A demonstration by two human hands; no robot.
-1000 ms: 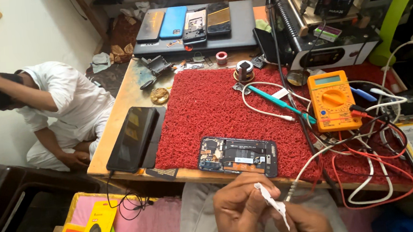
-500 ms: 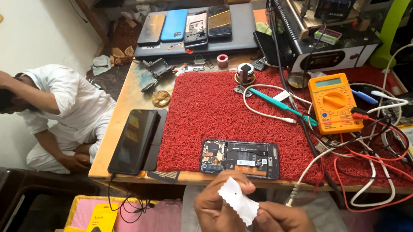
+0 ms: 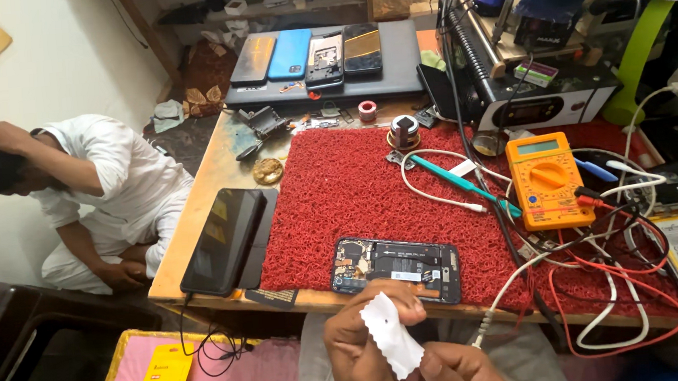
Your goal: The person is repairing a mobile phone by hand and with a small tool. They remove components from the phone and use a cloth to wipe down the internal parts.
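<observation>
Prob. phone repair shop, opened phone (image 3: pixel 395 268), multimeter (image 3: pixel 548 180), wires

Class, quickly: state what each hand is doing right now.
Left hand: closed, pinching the white paper scrap.
Right hand: closed on the same scrap's lower end.

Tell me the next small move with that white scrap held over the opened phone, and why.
Probably bring the white scrap down to the opened phone on the red mat. The left hand and right hand pinch it together just below the desk edge, the phone lies bare right in front of them, and neither hand holds a tool.
</observation>
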